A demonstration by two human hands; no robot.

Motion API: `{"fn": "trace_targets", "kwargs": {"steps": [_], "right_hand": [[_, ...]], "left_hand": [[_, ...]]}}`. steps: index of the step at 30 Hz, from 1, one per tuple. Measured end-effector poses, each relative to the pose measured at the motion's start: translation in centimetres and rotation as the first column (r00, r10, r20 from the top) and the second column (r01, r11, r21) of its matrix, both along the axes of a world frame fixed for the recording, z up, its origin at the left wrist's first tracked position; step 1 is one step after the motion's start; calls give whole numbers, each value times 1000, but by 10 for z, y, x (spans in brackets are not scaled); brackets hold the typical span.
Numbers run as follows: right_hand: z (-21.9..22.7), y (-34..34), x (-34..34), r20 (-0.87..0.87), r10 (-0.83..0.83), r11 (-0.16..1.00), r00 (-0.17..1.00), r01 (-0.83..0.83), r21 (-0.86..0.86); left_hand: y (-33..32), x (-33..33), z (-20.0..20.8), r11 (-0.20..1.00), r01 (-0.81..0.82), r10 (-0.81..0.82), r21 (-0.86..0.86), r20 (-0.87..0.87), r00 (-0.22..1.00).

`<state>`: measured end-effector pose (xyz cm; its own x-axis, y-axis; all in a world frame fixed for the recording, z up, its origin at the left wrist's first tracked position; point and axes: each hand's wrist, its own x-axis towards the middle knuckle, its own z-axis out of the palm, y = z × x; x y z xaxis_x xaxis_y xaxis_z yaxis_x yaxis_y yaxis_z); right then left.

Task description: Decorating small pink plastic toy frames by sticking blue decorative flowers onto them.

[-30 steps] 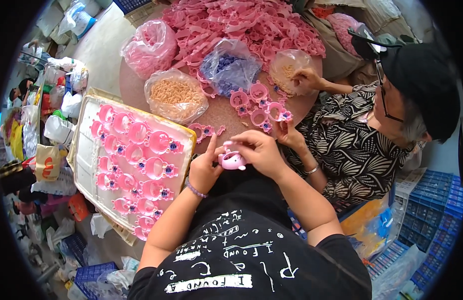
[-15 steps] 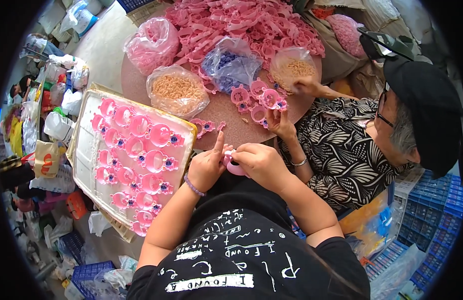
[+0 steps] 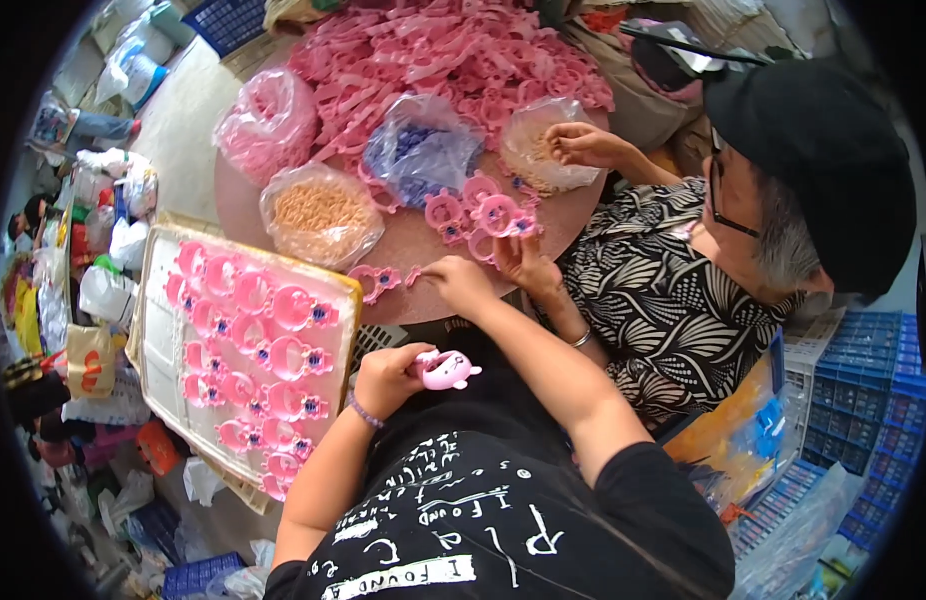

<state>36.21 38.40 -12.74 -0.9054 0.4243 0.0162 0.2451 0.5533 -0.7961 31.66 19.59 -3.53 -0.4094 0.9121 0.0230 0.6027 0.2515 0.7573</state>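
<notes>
From my remote feed: round, dull-pink table [image 3: 398, 248] ahead; rectangular white tray [image 3: 163, 345] at left. Left hand [image 3: 388, 382] curled closed around one end of a glossy pink, animal-faced plastic piece [image 3: 450, 373], below the table edge. Right hand [image 3: 465, 287] half-curled, fingertips beside a small pink plastic strip [image 3: 413, 276] on the table; grip, I can't tell.

So the left hand [image 3: 387, 382] is curled in a closed grip near the belly, left forearm [image 3: 330, 457] angling up to it. The right arm [image 3: 555, 352] stretches way further out, slanting leftward, right hand [image 3: 465, 284] with fingers bent, can't really tell if the tips are pinched.
</notes>
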Motion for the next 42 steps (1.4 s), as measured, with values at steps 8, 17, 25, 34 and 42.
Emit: {"fn": "trace_targets", "kwargs": {"steps": [8, 17, 25, 34, 42], "right_hand": [[-64, -10, -26, 174, 6, 982, 985, -38, 183], [-40, 0, -32, 247, 74, 982, 966, -113, 148], [2, 3, -13, 122, 25, 915, 992, 26, -404], [126, -5, 41, -110, 114, 961, 987, -138, -242], [136, -15, 47, -220, 133, 990, 966, -118, 80]], "left_hand": [[-4, 0, -1, 1000, -9, 10, -18, 55, 998], [7, -10, 8, 988, -29, 44, 153, -96, 994], [6, -18, 7, 982, -36, 68, 185, -169, 983], [9, -24, 15, 978, 12, 53, 209, -306, 951], [10, -23, 18, 968, 91, 7, 233, -389, 921]]}}
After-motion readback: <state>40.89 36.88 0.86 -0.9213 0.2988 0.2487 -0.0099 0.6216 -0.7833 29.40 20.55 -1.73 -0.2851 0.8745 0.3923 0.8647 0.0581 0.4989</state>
